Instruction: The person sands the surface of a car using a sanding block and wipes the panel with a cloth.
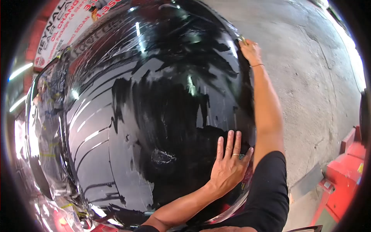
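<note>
A glossy black curved car panel (170, 116) fills the middle, with streaks and grey, dull-looking patches on its left part. My left hand (231, 166) lies palm down near the panel's lower right, its fingers stretched upward, a ring on one of them. Farther up, at the panel's right edge, my right hand (251, 52) has its fingers bent together around something small and yellowish, too small to name. A thin band circles the right wrist.
Crumpled clear plastic film (52, 116) with tape covers the car's left side. A printed banner (63, 31) hangs at the upper left. Cracked concrete floor (305, 77) runs along the right. A red metal object (346, 178) stands at the lower right.
</note>
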### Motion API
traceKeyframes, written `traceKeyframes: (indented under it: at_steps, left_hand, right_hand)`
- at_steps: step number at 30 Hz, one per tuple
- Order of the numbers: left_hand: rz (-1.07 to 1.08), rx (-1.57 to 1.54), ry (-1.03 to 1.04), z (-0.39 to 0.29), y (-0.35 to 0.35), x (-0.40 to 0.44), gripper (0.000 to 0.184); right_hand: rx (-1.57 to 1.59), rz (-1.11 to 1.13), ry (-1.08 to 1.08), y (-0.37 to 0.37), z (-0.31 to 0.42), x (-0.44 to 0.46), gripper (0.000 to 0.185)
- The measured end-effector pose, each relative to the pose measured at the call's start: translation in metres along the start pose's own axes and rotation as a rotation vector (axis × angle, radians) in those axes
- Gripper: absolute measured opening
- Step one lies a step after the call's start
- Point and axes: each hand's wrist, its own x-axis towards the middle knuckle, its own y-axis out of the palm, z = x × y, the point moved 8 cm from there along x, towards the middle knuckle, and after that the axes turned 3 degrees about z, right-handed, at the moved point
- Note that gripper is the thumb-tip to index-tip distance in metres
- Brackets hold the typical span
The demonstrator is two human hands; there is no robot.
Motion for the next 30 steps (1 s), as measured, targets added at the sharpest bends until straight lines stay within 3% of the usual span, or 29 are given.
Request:
traceKeyframes:
  at_steps: [5,12,18,27,30]
  left_hand:
    - [-0.057,0.041,0.01,0.003,-0.001,0.0,0.04]
    - [-0.111,0.037,0.046,0.001,0.003,-0.004,0.043]
    - [-0.157,0.166,0.103,-0.003,0.01,-0.007,0.039]
    - [-0.174,0.315,0.122,0.0,0.018,-0.005,0.042]
    - [-0.124,0.349,0.274,0.003,0.025,-0.005,0.045]
  right_hand:
    - [0.043,-0.066,-0.154,-0.03,-0.018,-0.092,0.04]
    - [0.058,-0.052,0.012,-0.094,-0.047,-0.31,0.029]
    - [0.124,-0.147,0.086,-0.131,-0.051,-0.476,0.035]
    - [0.201,-0.149,0.114,-0.154,-0.029,-0.643,0.037]
    - [0.179,-0.197,0.227,-0.172,-0.021,-0.7,0.035]
